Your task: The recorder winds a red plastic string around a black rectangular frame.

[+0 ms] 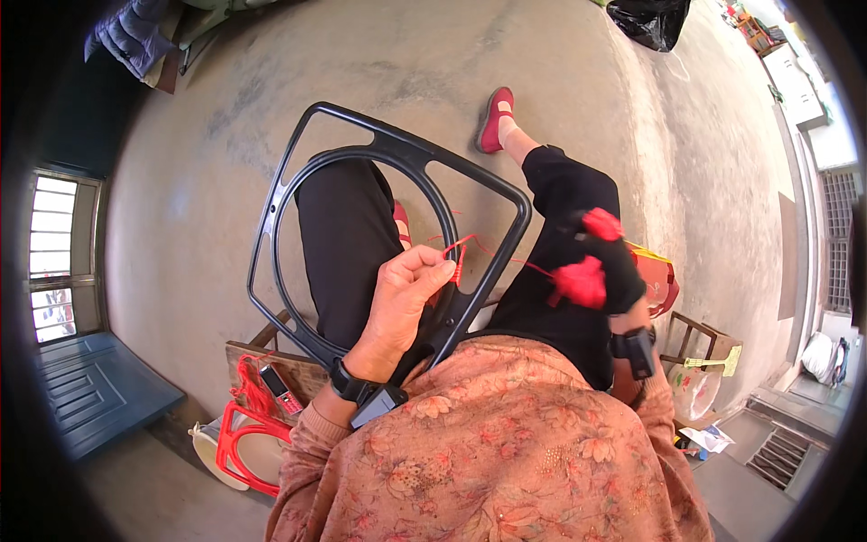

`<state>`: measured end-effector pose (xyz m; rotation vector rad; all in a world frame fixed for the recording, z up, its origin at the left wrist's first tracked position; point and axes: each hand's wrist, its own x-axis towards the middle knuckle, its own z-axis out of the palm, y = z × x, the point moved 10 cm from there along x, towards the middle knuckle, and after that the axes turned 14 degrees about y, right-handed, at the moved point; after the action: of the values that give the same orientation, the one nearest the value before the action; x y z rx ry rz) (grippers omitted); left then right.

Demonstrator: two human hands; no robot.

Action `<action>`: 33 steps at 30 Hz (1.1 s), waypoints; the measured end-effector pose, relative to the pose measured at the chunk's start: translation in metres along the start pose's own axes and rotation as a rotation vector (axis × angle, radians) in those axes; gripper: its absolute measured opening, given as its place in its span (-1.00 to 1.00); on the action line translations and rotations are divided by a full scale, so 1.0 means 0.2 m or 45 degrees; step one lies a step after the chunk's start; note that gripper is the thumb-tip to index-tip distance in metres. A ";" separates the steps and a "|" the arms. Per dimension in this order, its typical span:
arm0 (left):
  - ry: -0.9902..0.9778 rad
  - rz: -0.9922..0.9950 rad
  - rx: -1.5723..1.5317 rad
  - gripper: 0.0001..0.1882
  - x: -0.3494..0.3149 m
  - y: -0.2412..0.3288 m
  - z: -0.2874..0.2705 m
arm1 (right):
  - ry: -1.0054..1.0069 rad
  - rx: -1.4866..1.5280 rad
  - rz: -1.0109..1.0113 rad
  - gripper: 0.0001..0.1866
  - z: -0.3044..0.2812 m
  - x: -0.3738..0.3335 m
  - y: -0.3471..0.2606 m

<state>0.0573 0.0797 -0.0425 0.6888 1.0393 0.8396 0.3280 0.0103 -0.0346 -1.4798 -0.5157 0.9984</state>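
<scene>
A black frame (pixel 411 140) with a round ring inside its squared outline lies tilted across my lap. My left hand (pixel 402 294) is closed in a pinch on red cord (pixel 459 262) at the ring's right side, where a few turns of it show. From there a thin strand runs right to my right hand (pixel 619 271), raised over my right thigh. That hand wears what looks like a black glove with red parts. Motion smears its fingers, but the strand ends in its grip.
Left of me, a wooden bench (pixel 312 375) bears a phone (pixel 282 390) and loose red cord (pixel 253 387). A red plastic frame (pixel 239 452) leans below it. At my right are a red bag (pixel 657 280) and a wooden stool (pixel 691 334). A black plastic bag (pixel 652 23) lies farther off.
</scene>
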 end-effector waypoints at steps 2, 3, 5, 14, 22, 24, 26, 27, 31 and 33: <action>0.002 0.020 0.006 -0.91 -0.01 0.01 0.00 | -0.329 0.163 0.164 -0.63 0.36 -0.02 0.01; 0.008 0.017 0.007 -0.90 -0.01 0.02 0.01 | -0.519 0.290 0.278 -0.60 0.54 -0.06 0.00; 0.021 -0.055 -0.060 -0.89 -0.01 0.01 0.00 | -0.724 0.436 0.424 -0.64 0.76 -0.13 0.01; -0.009 -0.190 -0.143 -0.88 0.00 -0.05 -0.02 | -0.647 0.324 0.368 -0.77 0.83 -0.10 0.07; -0.028 -0.171 -0.115 -0.91 0.00 -0.03 -0.02 | -0.672 -0.357 0.141 -0.85 0.68 -0.14 0.10; -0.009 -0.225 -0.140 -0.91 0.00 -0.05 -0.01 | -0.629 -0.299 0.198 -0.89 0.65 -0.16 0.13; -0.003 -0.245 -0.141 -0.92 0.00 -0.06 0.00 | -0.607 -0.324 0.235 -0.90 0.62 -0.17 0.18; 0.001 -0.232 -0.129 -0.92 0.00 -0.06 -0.01 | -0.528 -0.285 0.268 -0.87 0.58 -0.15 0.20; -0.029 -0.211 -0.095 -0.93 0.00 -0.04 0.00 | -0.329 0.072 0.254 -0.75 0.38 -0.12 0.12; -0.016 -0.181 -0.059 -0.93 0.01 -0.04 -0.01 | -0.344 0.188 0.267 -0.64 0.37 -0.20 0.02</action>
<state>0.0581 0.0774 -0.0514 0.5734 1.0415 0.7329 0.2456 0.0200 -0.0209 -1.2926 -0.4735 1.3840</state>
